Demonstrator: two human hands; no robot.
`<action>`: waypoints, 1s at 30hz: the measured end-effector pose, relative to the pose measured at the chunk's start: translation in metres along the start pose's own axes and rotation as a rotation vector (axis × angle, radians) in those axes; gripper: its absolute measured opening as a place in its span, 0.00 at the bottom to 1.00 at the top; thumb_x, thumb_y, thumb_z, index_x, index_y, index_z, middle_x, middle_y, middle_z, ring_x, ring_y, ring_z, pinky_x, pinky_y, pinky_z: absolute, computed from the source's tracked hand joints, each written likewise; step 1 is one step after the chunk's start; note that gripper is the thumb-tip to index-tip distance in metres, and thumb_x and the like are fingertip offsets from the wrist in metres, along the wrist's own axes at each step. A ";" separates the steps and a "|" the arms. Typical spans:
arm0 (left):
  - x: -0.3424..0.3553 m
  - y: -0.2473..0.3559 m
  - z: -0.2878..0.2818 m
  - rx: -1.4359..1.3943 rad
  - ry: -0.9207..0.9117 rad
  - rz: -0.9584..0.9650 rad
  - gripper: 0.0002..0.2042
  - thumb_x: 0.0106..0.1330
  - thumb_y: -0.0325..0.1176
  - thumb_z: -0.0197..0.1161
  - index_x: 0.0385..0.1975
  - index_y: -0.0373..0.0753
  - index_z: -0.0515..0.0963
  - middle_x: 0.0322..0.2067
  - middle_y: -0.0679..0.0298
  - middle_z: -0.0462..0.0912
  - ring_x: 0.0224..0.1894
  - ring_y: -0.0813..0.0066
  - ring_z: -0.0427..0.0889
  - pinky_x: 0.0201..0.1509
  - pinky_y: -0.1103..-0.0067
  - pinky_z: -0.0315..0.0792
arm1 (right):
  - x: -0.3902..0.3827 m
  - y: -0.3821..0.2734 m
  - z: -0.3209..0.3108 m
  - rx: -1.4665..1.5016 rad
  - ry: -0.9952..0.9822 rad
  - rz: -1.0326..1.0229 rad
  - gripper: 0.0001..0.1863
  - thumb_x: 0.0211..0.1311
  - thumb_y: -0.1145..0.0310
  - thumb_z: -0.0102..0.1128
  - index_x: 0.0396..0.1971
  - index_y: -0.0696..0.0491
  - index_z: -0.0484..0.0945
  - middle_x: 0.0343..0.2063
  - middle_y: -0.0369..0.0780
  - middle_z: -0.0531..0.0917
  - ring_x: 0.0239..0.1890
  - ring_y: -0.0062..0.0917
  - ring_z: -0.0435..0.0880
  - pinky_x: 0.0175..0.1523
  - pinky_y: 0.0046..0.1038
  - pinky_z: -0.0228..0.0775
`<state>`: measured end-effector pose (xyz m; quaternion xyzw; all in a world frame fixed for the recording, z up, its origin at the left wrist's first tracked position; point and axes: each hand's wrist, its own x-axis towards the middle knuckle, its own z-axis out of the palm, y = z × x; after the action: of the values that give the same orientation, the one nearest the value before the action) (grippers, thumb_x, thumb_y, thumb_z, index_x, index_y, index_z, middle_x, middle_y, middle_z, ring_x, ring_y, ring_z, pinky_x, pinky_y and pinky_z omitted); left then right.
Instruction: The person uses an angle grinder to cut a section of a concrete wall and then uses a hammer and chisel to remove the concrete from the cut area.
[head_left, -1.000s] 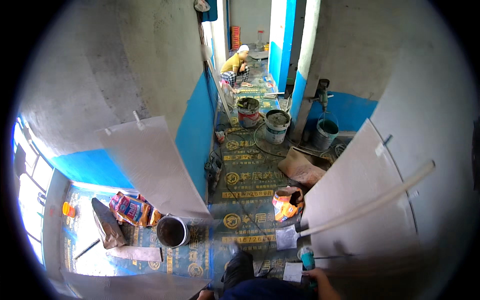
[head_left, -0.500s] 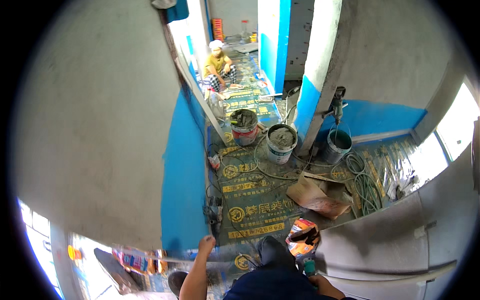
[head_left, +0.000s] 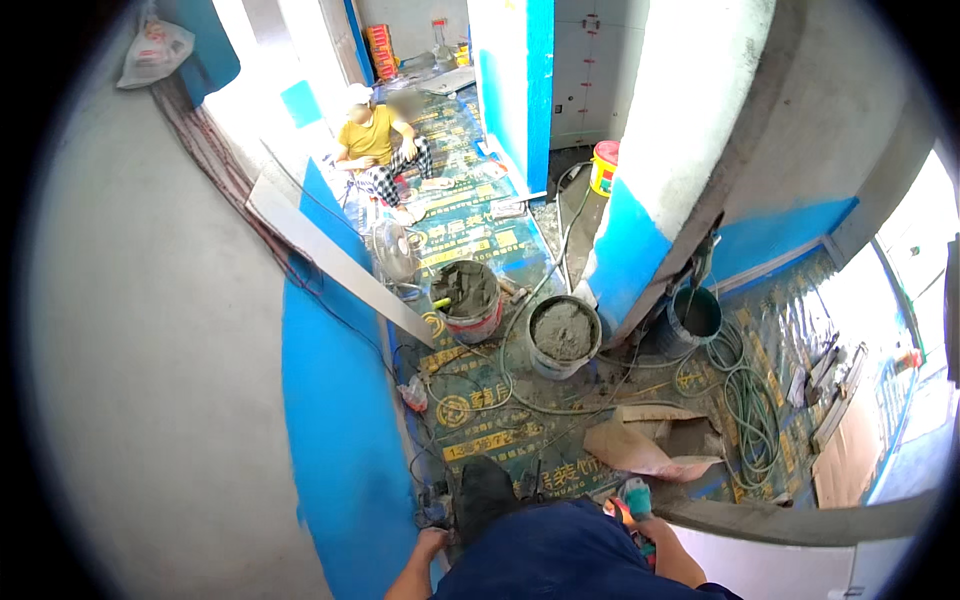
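My left hand (head_left: 432, 541) is low beside the blue wall base, its fingers curled. Just beyond it, a dark tool-like device (head_left: 433, 507) lies on the floor with cords around it; I cannot tell whether they touch. At my right side, my right hand (head_left: 655, 530) is closed around a teal thing with a pale end (head_left: 636, 497), shaped somewhat like a power tool. Part of it is hidden by the hand and my dark clothing. An orange-red patch (head_left: 620, 512) shows beside it, mostly covered.
Ahead stand two mortar buckets (head_left: 468, 300) (head_left: 563, 336) and a dark bucket (head_left: 692, 315) with a mixer in it. A torn cardboard box (head_left: 655, 442) and coiled hose (head_left: 750, 410) lie at right. A fan (head_left: 396, 250) and a seated person (head_left: 378, 150) are farther off.
My view has shifted and my body leans farther forward. My left hand has come down near the floor device. My right hand, with the teal thing, has risen into fuller view.
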<state>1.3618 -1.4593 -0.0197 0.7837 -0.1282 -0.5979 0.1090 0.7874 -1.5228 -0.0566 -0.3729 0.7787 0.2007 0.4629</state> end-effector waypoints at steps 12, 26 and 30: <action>0.176 0.230 -0.146 -0.043 -0.020 0.052 0.06 0.59 0.29 0.56 0.27 0.36 0.79 0.24 0.60 0.80 0.24 0.69 0.77 0.25 0.74 0.69 | 0.021 -0.329 -0.172 0.392 0.025 0.029 0.25 0.43 0.50 0.75 0.26 0.61 0.83 0.23 0.40 0.84 0.26 0.26 0.83 0.34 0.30 0.73; 0.210 0.533 -0.229 -0.356 0.088 0.279 0.07 0.63 0.31 0.59 0.30 0.33 0.80 0.28 0.61 0.82 0.29 0.71 0.81 0.34 0.78 0.74 | 0.035 -0.575 -0.245 0.473 -0.283 0.212 0.26 0.51 0.51 0.71 0.34 0.62 0.81 0.34 0.43 0.82 0.34 0.30 0.80 0.39 0.36 0.71; 0.245 0.580 -0.214 -0.297 0.066 0.193 0.08 0.60 0.31 0.62 0.21 0.35 0.79 0.19 0.67 0.77 0.21 0.79 0.72 0.26 0.82 0.65 | 0.086 -0.593 -0.286 0.277 -0.377 0.203 0.26 0.61 0.54 0.54 0.51 0.60 0.76 0.45 0.42 0.81 0.44 0.33 0.78 0.49 0.37 0.68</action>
<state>1.5891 -2.0839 0.0010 0.7624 -0.1094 -0.5709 0.2843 1.0535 -2.1253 0.0284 -0.1818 0.7322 0.2038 0.6239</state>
